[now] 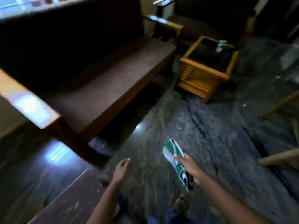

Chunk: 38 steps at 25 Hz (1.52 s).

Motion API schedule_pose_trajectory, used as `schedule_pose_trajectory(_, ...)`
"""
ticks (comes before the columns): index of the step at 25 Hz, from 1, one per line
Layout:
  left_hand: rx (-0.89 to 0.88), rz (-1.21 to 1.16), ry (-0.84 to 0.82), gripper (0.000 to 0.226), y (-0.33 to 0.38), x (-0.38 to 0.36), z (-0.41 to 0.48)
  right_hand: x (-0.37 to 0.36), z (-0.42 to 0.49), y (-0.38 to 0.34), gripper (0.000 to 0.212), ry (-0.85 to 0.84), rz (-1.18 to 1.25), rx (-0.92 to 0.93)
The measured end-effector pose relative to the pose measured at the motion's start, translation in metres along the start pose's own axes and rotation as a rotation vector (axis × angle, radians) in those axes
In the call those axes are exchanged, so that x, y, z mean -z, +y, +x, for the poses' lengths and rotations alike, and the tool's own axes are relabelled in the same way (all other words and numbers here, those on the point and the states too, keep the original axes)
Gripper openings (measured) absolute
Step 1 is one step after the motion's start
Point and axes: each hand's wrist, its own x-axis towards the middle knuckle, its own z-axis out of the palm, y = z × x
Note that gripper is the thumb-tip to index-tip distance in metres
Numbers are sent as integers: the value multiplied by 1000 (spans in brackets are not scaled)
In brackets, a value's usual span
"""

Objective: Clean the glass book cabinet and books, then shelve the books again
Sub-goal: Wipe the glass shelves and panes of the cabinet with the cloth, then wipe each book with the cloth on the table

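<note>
Bare foot (pixel 180 203) at 6 o'clock on dark speckled stone floor (pixel 202 126); an open lane runs toward 12. Long wooden-framed sofa with brown cushion (pixel 100 81) borders it from 9 to 11, and a small wooden side table with dark glass top (pixel 208 62) sits at 1. Right hand (pixel 188 165) grips a folded green-and-white cloth (pixel 169 151) at 5. Left hand (pixel 121 168) hangs loose, holding nothing, apart from the cloth on its left.

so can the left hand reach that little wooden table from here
Probably not: the left hand is free, but the wooden table stands well beyond it across open floor, beside the sofa. Nothing seems to block the walk.
</note>
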Motion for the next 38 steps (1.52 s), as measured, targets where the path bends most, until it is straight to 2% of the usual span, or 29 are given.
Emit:
schedule_pose_trajectory(3, -115, 104, -170, 31, 97, -104, 5, 114, 10, -2, 22, 214, 208, -18)
schedule_pose_trajectory(7, -220, 279, -416, 20, 184, -249, -10, 265, 5, 10, 22, 519, 314, -6)
schedule_pose_trajectory(9, -271, 374, -534, 22, 215, -315, -16, 335, -9, 20, 21, 661, 344, -13)
schedule_pose_trajectory(12, -291, 481, -676, 26, 247, -409, -17, 422, -24, 53, 31, 852, 378, -45)
schedule_pose_trajectory(17, -255, 717, -839, 22, 295, -587, 26, 535, -18, 99, 37, 1075, 265, -212)
schedule_pose_trajectory(23, -259, 959, -952, 26, 355, -799, 64, 645, 18, 106, 48, 1154, 298, -402)
schedule_pose_trajectory(27, -235, 1012, -973, 35, 401, -923, 86, 718, 58, 91, 43, 1247, 282, -417)
schedule_pose_trajectory(32, -237, 869, -1008, 17, 454, -1050, 92, 831, 118, 68, 38, 1365, 280, -288)
schedule_pose_trajectory(38, -191, 581, -1007, 19, 538, -1181, 102, 1013, 184, 39, 40, 1327, 299, -81)
